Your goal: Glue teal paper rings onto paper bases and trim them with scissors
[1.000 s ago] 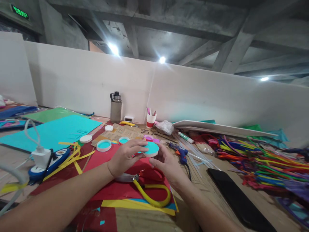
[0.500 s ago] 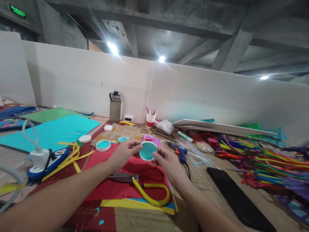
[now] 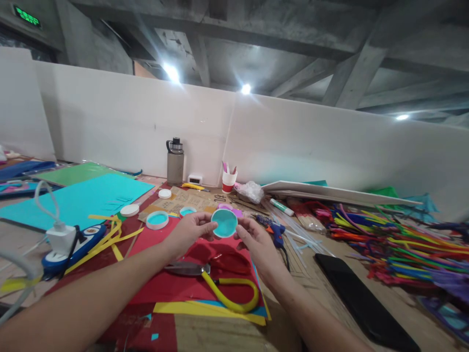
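Note:
A round white lid with a turquoise inside (image 3: 224, 223) is held up between both hands, its inner face towards me. My left hand (image 3: 192, 231) pinches its left edge, and my right hand (image 3: 255, 240) grips the right edge between thumb and fingers. Beneath them, scissors with yellow and red handles (image 3: 234, 295) lie on red paper (image 3: 161, 288). To the left of my left hand rests another turquoise-lined white lid (image 3: 157, 220), with a smaller one (image 3: 188, 211) beside it.
Behind stand a bottle (image 3: 175, 164) and a red-and-white cup with pens (image 3: 229, 180). Rightward lie a glue gun (image 3: 276, 233), a black phone (image 3: 361, 298) and colourful pipe cleaners (image 3: 403, 244). A power strip (image 3: 75, 249) and turquoise sheet (image 3: 84, 200) occupy the left.
The held lid has risen slightly and tilted back, so its inside shows deeper. Both hands remain at its edges.

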### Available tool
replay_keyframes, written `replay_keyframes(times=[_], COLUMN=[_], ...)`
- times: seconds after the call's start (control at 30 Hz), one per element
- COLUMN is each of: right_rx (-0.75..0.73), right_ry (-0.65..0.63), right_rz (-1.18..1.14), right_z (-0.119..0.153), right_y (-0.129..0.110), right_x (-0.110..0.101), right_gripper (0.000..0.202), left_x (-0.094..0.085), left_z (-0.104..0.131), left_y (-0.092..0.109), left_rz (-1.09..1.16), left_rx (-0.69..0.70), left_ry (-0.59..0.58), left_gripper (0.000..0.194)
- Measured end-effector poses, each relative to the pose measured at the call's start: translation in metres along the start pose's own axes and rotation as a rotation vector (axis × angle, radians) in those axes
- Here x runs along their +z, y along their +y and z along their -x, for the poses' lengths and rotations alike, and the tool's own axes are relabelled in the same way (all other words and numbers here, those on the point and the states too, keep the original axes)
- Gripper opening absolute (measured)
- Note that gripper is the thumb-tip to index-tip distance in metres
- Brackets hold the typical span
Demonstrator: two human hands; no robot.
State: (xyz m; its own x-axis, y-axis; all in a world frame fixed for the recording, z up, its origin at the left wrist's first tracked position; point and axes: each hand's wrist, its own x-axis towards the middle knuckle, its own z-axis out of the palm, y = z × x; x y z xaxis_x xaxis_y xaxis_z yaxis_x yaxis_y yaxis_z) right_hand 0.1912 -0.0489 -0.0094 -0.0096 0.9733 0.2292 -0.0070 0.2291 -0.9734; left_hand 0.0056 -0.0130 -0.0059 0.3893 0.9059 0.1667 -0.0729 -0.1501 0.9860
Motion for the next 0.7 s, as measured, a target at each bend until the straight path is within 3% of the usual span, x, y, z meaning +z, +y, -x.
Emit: replay_keyframes(times=[0.27, 0.5, 0.7], right_rx=[0.119, 0.093, 0.078], right_ry=[-0.070, -0.056, -0.118], right_rz=[-0.104, -0.122, -0.128], right_z=[-0.005, -0.003, -0.001], right_y=[0.009, 0.004, 0.002], right_x=[0.001, 0.002, 0.004], right_gripper=[0.031, 0.030, 0.025], left_x=[0.000, 0.000, -0.001], left_z=[-0.001, 0.001, -0.002], left_y=[-0.002, -0.001, -0.006], left_rz=[0.182, 0.203, 0.215], left_rx=[-0.085, -0.095, -0.121], left_ry=[0.002, -0.043, -0.015], left_gripper=[0.029, 0.029, 0.028])
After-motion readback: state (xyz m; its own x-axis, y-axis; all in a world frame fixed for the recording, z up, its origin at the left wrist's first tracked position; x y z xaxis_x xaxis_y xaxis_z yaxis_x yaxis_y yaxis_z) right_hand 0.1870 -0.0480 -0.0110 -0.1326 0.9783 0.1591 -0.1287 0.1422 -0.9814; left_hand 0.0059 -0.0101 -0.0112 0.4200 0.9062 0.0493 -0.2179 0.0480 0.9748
